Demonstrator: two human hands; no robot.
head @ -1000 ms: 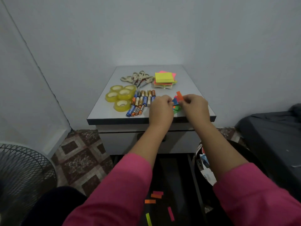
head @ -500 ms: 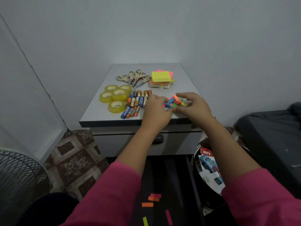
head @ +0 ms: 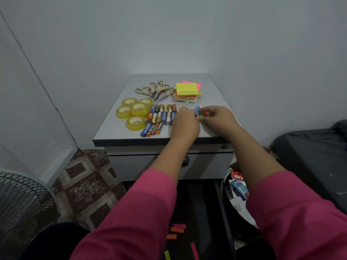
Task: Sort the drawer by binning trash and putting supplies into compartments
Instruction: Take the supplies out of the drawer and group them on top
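— Where are the paper strips (head: 200, 113)?
— Centre of the frame, on the cabinet top (head: 116, 128), pinched between the left hand (head: 185, 121) and the right hand (head: 218, 118); both hands' fingers curl round the small colourful bundle.
— What lies around them?
— Batteries (head: 160, 118) touch the left hand; tape rolls (head: 134, 112) further left. Scissors (head: 155, 90) and sticky notes (head: 187, 91) lie above. A bin (head: 236, 190) stands lower right.

The left hand (head: 185, 121) and right hand (head: 218, 118) cover most of the small coloured strips (head: 200, 112) between them. Battery (head: 162, 117) labels are too small to read. The fan (head: 20, 209) and bin (head: 236, 194) are partly hidden or cut off.
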